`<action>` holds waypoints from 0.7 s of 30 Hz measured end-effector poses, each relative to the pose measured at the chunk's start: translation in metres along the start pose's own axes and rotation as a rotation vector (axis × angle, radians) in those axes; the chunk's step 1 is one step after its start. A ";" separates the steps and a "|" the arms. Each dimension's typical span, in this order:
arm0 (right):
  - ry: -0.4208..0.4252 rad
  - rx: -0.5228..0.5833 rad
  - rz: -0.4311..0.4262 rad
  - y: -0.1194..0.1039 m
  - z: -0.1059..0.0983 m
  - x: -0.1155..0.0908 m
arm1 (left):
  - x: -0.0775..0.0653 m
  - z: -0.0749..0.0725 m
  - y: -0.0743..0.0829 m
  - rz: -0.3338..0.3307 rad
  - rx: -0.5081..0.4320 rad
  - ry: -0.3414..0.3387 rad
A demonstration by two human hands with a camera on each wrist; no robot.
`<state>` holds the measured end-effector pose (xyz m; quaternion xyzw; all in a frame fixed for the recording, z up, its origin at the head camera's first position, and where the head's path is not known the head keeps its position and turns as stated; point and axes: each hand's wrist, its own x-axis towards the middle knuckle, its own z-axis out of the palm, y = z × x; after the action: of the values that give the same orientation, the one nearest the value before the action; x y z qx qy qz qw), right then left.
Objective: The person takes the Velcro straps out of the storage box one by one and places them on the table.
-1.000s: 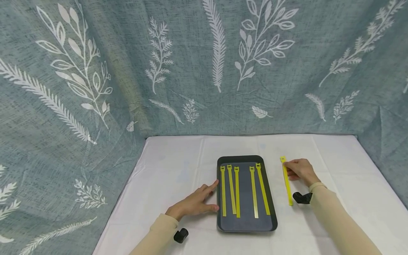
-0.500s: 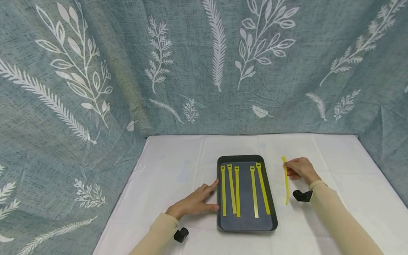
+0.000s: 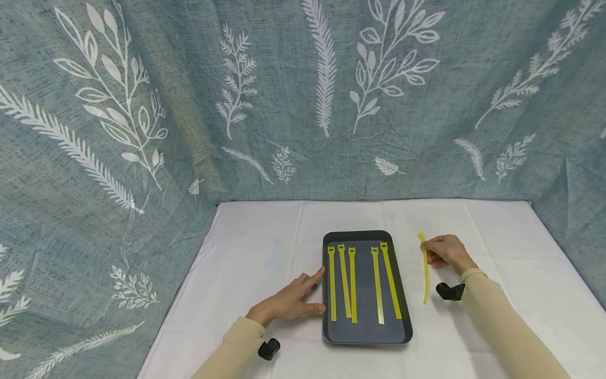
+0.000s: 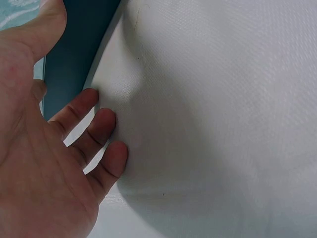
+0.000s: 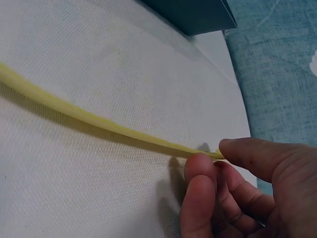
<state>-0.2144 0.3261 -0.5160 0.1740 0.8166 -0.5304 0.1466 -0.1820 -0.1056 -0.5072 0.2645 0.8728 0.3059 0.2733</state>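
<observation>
My right hand (image 3: 447,251) pinches a yellow hook-and-loop cable tie (image 3: 425,281) just below its slotted head, to the right of the dark tray (image 3: 364,339). Seen from the right wrist, the tie (image 5: 99,121) is turned on its edge and bows slightly over the white cloth, a narrow shadow beside it. My left hand (image 3: 290,300) is spread at the tray's left side, index finger and thumb at its rim. In the left wrist view the other fingers (image 4: 106,124) are slightly bent and hold nothing. Several similar ties (image 3: 333,284) lie lengthwise inside the tray, three left and two right.
A white cloth (image 3: 265,242) covers the table. Blue-grey curtains (image 3: 284,105) with white leaf prints hang behind it and at both sides. A wider gap separates the left and right groups of ties in the tray.
The tie in my right hand has turned from its flat face onto its edge, and its lower end has shifted slightly left. My left hand and the tray stay in place.
</observation>
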 end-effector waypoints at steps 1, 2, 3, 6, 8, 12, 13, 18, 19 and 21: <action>0.004 -0.010 0.000 0.001 0.000 0.000 | 0.000 0.000 0.000 -0.005 0.000 0.000; 0.009 -0.022 0.000 0.001 0.000 0.000 | 0.000 0.000 0.000 -0.007 -0.002 -0.001; 0.015 -0.033 0.001 0.001 0.000 0.000 | 0.000 0.000 0.000 -0.012 -0.001 -0.002; 0.028 -0.062 0.007 0.001 -0.001 -0.001 | 0.000 0.000 0.000 -0.011 0.000 -0.004; 0.037 -0.062 0.017 0.000 -0.002 -0.001 | 0.000 0.000 0.000 -0.009 0.001 -0.004; 0.050 -0.053 0.034 -0.001 -0.004 -0.002 | -0.001 0.000 0.000 -0.004 0.003 -0.002; 0.054 -0.052 0.035 -0.001 -0.004 -0.002 | -0.002 0.000 0.001 -0.003 0.002 -0.002; 0.075 -0.076 0.017 0.000 -0.007 -0.001 | -0.002 0.001 0.001 -0.002 -0.009 -0.001; 0.077 -0.081 0.014 0.000 -0.007 -0.001 | -0.002 0.001 0.001 -0.001 -0.011 0.001; 0.084 -0.092 0.005 0.000 -0.009 -0.001 | -0.002 0.000 0.001 -0.002 -0.015 0.003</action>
<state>-0.2138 0.3338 -0.5117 0.1913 0.8451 -0.4843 0.1213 -0.1797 -0.1060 -0.5059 0.2609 0.8712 0.3127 0.2743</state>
